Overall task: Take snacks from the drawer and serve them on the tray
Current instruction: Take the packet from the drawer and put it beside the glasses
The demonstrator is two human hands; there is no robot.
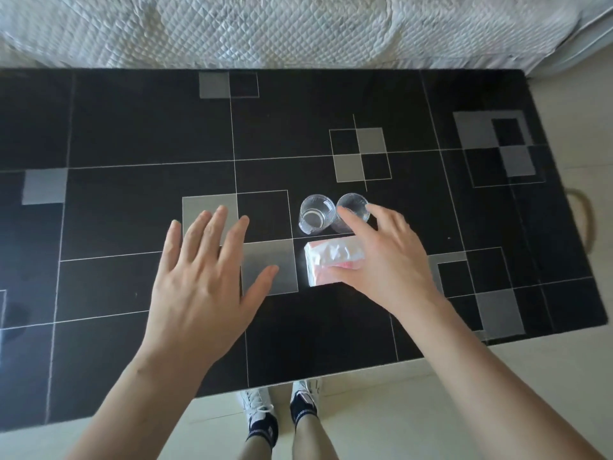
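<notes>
The head view looks down on a black table (pixel 132 134) with both hands over it. The left hand (pixel 202 280) hovers flat, fingers straight and spread, holding nothing. The right hand (pixel 388 263) reaches forward, fingers loosely apart; its thumb lies on or just over a tissue pack (pixel 328 258) and its fingertips are at the right-hand cup (pixel 353 210) of two clear cups (pixel 315 215); contact is uncertain. No snacks, drawer or tray show anywhere, so their direction from the fingers cannot be told, nor which hand is nearer. No writing is readable.
</notes>
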